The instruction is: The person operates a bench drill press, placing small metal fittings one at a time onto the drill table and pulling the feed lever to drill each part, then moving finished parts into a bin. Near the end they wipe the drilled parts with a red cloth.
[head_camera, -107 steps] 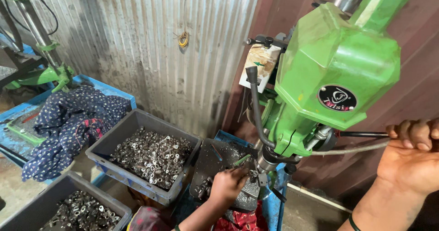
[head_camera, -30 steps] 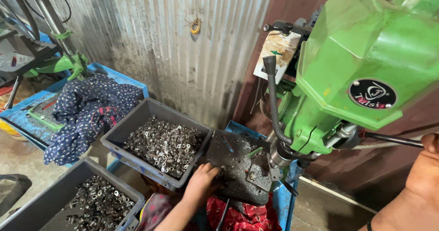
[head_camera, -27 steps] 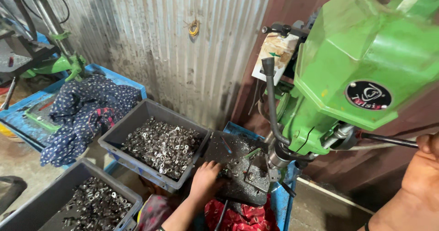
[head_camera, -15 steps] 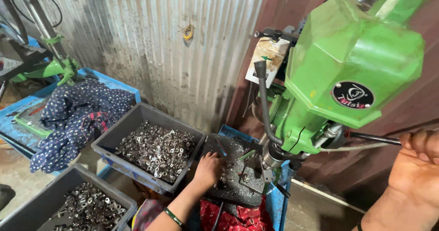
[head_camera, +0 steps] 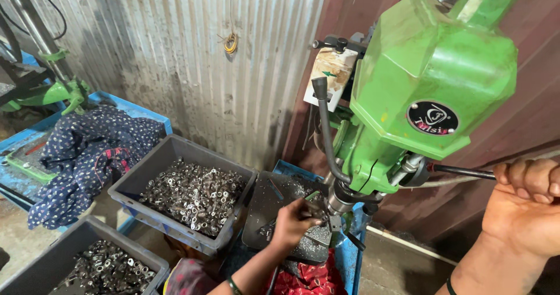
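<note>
The green drill press (head_camera: 431, 79) fills the right. The right hand (head_camera: 525, 204), its grip closed round the feed lever (head_camera: 461, 171), should pull evenly. The left hand (head_camera: 294, 225) pinches a small metal part (head_camera: 318, 216) under the spindle and should stay clear of it. On the housing sits a round black badge (head_camera: 432, 118); behind, a pale, stained tag (head_camera: 333, 72).

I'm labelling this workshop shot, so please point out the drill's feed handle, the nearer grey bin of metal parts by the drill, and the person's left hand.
feed handle (head_camera: 461, 170), head view, on the dark rod.
grey bin (head_camera: 153, 165), head view, on its left wall.
left hand (head_camera: 293, 223), head view, on the back of the hand.
</note>
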Tool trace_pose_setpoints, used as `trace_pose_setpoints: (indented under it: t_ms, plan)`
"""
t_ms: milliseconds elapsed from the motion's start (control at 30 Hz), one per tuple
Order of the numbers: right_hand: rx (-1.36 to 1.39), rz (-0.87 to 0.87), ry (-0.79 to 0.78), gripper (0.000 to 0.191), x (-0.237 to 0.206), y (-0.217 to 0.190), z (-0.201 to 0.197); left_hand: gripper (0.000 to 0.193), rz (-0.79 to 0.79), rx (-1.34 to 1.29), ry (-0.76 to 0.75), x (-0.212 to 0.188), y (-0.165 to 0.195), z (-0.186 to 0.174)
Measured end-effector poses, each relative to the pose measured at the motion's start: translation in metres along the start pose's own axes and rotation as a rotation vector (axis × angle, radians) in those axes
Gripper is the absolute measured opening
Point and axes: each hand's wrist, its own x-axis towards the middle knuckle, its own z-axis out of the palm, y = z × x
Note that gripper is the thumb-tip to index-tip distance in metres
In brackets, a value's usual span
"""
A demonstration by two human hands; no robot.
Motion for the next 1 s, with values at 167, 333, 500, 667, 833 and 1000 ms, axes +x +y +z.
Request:
trace_pose_setpoints:
  t_ms: [167, 333, 500, 667, 833, 1000]
  plan:
    - [-0.005, -0.001, 0.009, 0.036, -0.001, 0.003, -0.009, 0.028, 0.005, 0.022, 0.086, 0.002, -0.004, 0.009]
    - [0.012, 0.002, 0.027, 0.04, -0.002, 0.005, -0.02, 0.029, -0.076, 0.222, 0.062, 0.001, -0.004, 0.011]
    - [0.101, -0.074, -0.005, 0.038, -0.041, 0.006, -0.023, 0.03, -0.047, 0.28, 0.089, -0.002, 0.006, 0.012]
    - [-0.234, -0.261, 0.037, 0.029, -0.104, 0.018, -0.013, 0.035, -0.008, 0.425, 0.112, -0.007, 0.021, 0.009]
    - [-0.432, -0.325, 0.061, 0.021, -0.117, 0.024, -0.009, 0.036, 0.03, 0.571, 0.115, -0.009, 0.026, 0.008]
    - [-0.388, -0.34, 0.035, 0.022, -0.119, 0.027, -0.02, 0.036, 0.249, 0.51, 0.022, -0.008, 0.021, -0.003]
